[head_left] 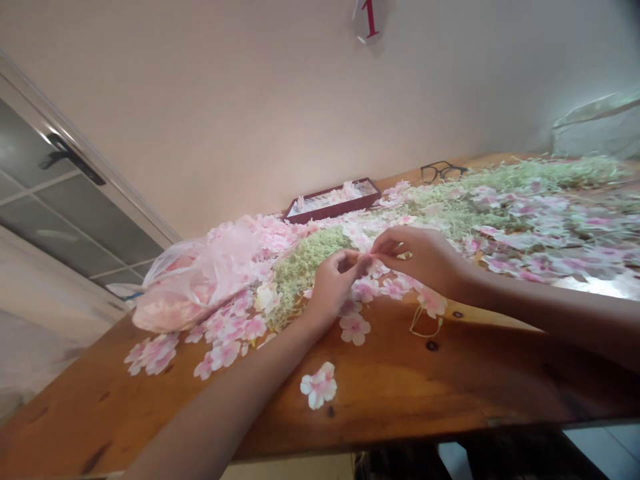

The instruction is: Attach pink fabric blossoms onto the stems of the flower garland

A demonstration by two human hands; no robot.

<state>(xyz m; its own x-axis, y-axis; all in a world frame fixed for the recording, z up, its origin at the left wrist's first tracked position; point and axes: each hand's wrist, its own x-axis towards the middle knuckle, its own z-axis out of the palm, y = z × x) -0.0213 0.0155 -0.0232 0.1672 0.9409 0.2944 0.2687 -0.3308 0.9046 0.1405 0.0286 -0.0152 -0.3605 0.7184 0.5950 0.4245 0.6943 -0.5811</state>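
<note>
My left hand (333,283) and my right hand (425,257) meet fingertip to fingertip above the wooden table (400,380). Both are pinched closed on a small pink fabric flower (367,257) held between them. Loose pink and white fabric flowers (227,330) lie scattered around the hands. One single flower (319,385) lies alone near the table's front edge. A pile of pale green stems (305,263) sits just behind my left hand.
A pink plastic bag (195,283) full of petals lies at the left. A dark red tray (333,200) stands at the back by the wall, with black glasses (443,171) to its right. Stems with attached flowers (540,213) cover the right side. A clear bag (597,127) sits far right.
</note>
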